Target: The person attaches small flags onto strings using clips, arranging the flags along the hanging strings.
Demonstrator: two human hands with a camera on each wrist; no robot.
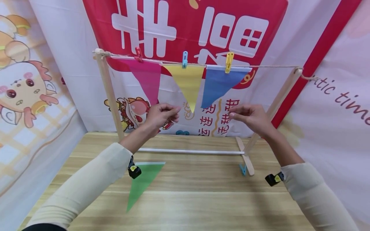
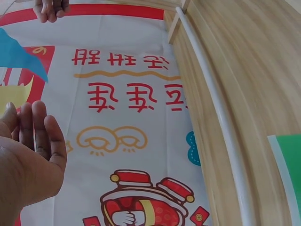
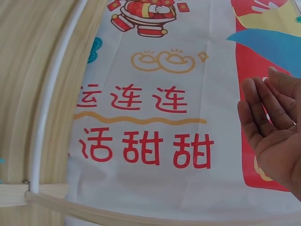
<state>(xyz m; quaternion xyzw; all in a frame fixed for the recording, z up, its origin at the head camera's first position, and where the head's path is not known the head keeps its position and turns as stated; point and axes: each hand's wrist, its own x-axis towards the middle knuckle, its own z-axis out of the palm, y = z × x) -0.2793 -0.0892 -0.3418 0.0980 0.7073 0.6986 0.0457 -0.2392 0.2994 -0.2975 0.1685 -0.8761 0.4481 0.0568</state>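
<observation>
Three triangular flags hang by clothespins from a twine line (image 1: 273, 66): a pink flag (image 1: 150, 75) under a red clothespin (image 1: 138, 55), a yellow flag (image 1: 188, 78) under a blue clothespin (image 1: 185, 59), and a blue flag (image 1: 218, 81) under a yellow clothespin (image 1: 229, 62). My left hand (image 1: 162, 116), fingers loosely bent and holding nothing, is in front of the pink flag's lower tip, which it partly hides. To the right of the blue flag's tip, my right hand (image 1: 251, 117) is raised with relaxed, bent fingers, holding nothing.
A green flag (image 1: 144, 179) lies on the wooden table (image 1: 196, 205), left of centre. Another blue clothespin (image 1: 242, 169) is beside the right foot of the wooden frame (image 1: 281, 96). A white rod (image 1: 190, 151) spans the frame low down, before a printed cloth backdrop.
</observation>
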